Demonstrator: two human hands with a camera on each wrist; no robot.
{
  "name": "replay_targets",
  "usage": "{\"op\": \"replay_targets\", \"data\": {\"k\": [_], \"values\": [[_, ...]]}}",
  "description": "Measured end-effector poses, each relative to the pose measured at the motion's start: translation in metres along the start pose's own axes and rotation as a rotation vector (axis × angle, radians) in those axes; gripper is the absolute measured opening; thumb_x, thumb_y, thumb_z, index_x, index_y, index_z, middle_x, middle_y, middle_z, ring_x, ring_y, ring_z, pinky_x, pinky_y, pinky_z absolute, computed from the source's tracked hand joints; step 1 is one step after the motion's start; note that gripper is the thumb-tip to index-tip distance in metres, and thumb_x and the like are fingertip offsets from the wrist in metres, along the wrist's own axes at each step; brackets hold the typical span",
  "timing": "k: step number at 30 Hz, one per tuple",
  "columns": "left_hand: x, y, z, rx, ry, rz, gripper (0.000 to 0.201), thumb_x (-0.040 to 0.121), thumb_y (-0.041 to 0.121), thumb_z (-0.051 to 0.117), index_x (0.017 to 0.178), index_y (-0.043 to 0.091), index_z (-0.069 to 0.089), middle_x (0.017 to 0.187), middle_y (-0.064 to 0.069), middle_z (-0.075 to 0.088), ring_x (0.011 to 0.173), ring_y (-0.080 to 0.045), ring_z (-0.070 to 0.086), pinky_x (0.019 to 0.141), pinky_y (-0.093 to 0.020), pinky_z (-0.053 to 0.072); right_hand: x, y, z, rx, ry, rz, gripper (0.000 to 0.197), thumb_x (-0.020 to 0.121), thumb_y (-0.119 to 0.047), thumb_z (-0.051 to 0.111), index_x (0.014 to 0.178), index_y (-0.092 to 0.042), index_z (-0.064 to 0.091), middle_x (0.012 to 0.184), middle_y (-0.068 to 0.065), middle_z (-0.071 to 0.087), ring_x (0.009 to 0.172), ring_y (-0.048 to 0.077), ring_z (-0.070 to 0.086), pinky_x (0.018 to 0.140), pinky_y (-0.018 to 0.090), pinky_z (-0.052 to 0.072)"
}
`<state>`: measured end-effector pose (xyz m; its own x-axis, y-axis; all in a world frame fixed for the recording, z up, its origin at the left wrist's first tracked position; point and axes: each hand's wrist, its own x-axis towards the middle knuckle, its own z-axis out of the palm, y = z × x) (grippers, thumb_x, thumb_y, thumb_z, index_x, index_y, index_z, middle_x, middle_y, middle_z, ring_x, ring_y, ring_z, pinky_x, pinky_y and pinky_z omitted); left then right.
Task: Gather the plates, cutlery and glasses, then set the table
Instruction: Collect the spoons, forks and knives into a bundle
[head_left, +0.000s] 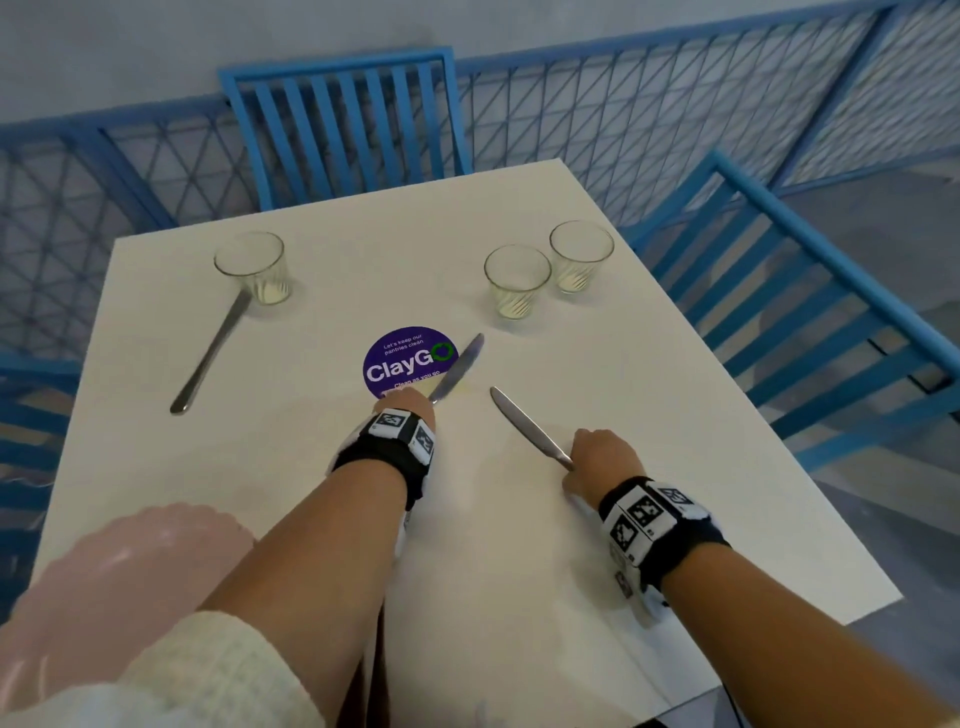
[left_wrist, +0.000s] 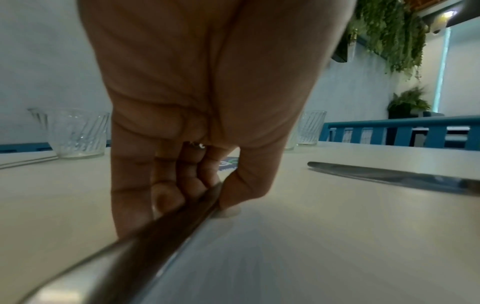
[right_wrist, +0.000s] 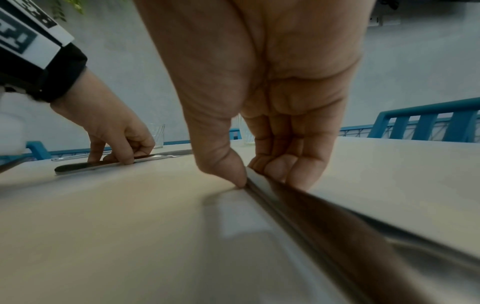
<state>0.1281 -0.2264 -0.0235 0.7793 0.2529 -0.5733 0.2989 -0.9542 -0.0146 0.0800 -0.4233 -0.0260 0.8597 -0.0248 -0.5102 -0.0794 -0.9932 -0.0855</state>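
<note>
Two table knives lie on the white table (head_left: 311, 467). My left hand (head_left: 415, 401) pinches the handle of one knife (head_left: 460, 366), whose blade points up-right over a purple sticker. In the left wrist view thumb and fingers (left_wrist: 166, 197) clamp that knife's handle (left_wrist: 155, 236) against the tabletop. My right hand (head_left: 577, 461) pinches the handle of the other knife (head_left: 522, 423), blade pointing up-left; its handle (right_wrist: 324, 216) shows in the right wrist view. Three empty glasses stand further back: one at the left (head_left: 252, 267), two at the right (head_left: 517, 280) (head_left: 581, 254). Pink plates (head_left: 119, 571) sit at the near left corner.
A third piece of cutlery (head_left: 208, 358) lies at the left, its head hidden behind the left glass. The purple ClayGo sticker (head_left: 400, 364) marks the table's middle. Blue chairs stand at the far side (head_left: 337, 114) and the right side (head_left: 779, 291), with a blue mesh railing behind.
</note>
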Motion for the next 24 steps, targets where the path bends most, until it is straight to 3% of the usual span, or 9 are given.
{"op": "replay_targets", "data": {"k": [4, 11, 14, 17, 19, 21, 22, 24], "values": [[-0.003, -0.008, -0.003, -0.004, -0.029, 0.049, 0.030, 0.096, 0.004, 0.041, 0.123, -0.005, 0.052, 0.130, -0.018, 0.056, 0.120, -0.030, 0.055, 0.097, -0.034, 0.044, 0.001, 0.000, 0.001, -0.006, -0.001, -0.022, 0.031, 0.085, -0.015, 0.056, 0.114, -0.004, 0.055, 0.116, 0.011, 0.060, 0.106, 0.027, 0.060, 0.071, 0.026, 0.040], [-0.017, -0.020, -0.019, -0.117, 0.035, 0.121, 0.034, 0.096, 0.004, 0.042, 0.128, -0.008, 0.045, 0.133, -0.021, 0.052, 0.124, -0.033, 0.050, 0.098, -0.034, 0.042, 0.004, 0.001, 0.002, -0.009, -0.001, -0.083, 0.028, 0.086, -0.017, 0.055, 0.112, -0.006, 0.057, 0.114, 0.011, 0.061, 0.105, 0.026, 0.058, 0.073, 0.026, 0.039], [-0.024, -0.028, -0.026, -0.193, 0.105, 0.132, 0.034, 0.095, 0.006, 0.047, 0.127, -0.006, 0.046, 0.132, -0.021, 0.053, 0.123, -0.033, 0.050, 0.096, -0.034, 0.042, 0.006, -0.003, -0.003, -0.033, -0.029, -0.092, 0.020, 0.088, -0.016, 0.052, 0.105, -0.007, 0.059, 0.106, 0.011, 0.062, 0.093, 0.026, 0.057, 0.070, 0.026, 0.038], [-0.036, -0.037, -0.033, -0.306, 0.145, 0.142, 0.034, 0.093, 0.010, 0.052, 0.124, -0.005, 0.048, 0.129, -0.020, 0.055, 0.121, -0.032, 0.051, 0.095, -0.033, 0.042, 0.008, -0.011, -0.013, 0.011, -0.018, -0.072, 0.006, 0.090, -0.013, 0.048, 0.086, -0.009, 0.052, 0.088, 0.008, 0.056, 0.079, 0.023, 0.052, 0.069, 0.027, 0.041], [-0.042, -0.041, -0.036, -0.415, 0.144, 0.154, 0.031, 0.091, 0.009, 0.055, 0.118, -0.005, 0.052, 0.124, -0.021, 0.058, 0.116, -0.034, 0.055, 0.095, -0.035, 0.044, 0.012, -0.021, -0.022, 0.238, -0.020, -0.076, 0.013, 0.092, -0.011, 0.046, 0.082, -0.007, 0.052, 0.079, 0.008, 0.061, 0.071, 0.024, 0.063, 0.068, 0.028, 0.053], [-0.048, -0.046, -0.036, -0.551, 0.130, 0.167, 0.010, 0.088, 0.006, 0.059, 0.096, 0.001, 0.056, 0.117, -0.023, 0.061, 0.108, -0.037, 0.060, 0.094, -0.041, 0.050, 0.012, -0.040, -0.034, 0.670, -0.081, -0.077, 0.018, 0.096, -0.007, 0.044, 0.080, -0.004, 0.051, 0.070, 0.010, 0.062, 0.046, 0.012, 0.066, 0.052, 0.022, 0.058], [-0.049, -0.049, -0.035, -0.620, 0.131, 0.172, 0.010, 0.086, 0.004, 0.060, 0.081, 0.008, 0.053, 0.111, -0.023, 0.064, 0.104, -0.038, 0.063, 0.091, -0.044, 0.052, 0.011, -0.052, -0.041, 0.855, -0.110, -0.085, 0.018, 0.097, -0.005, 0.043, 0.081, -0.003, 0.049, 0.068, 0.011, 0.061, 0.036, 0.008, 0.062, 0.044, 0.019, 0.055], [-0.054, -0.053, -0.034, -0.745, 0.140, 0.171, 0.028, 0.084, 0.003, 0.062, 0.067, 0.014, 0.043, 0.096, -0.019, 0.065, 0.097, -0.038, 0.066, 0.085, -0.048, 0.055, 0.008, -0.078, -0.052, 1.023, -0.146, -0.141, 0.014, 0.098, -0.004, 0.042, 0.086, -0.002, 0.049, 0.070, 0.012, 0.062, 0.036, 0.007, 0.062, 0.039, 0.018, 0.052]]}}
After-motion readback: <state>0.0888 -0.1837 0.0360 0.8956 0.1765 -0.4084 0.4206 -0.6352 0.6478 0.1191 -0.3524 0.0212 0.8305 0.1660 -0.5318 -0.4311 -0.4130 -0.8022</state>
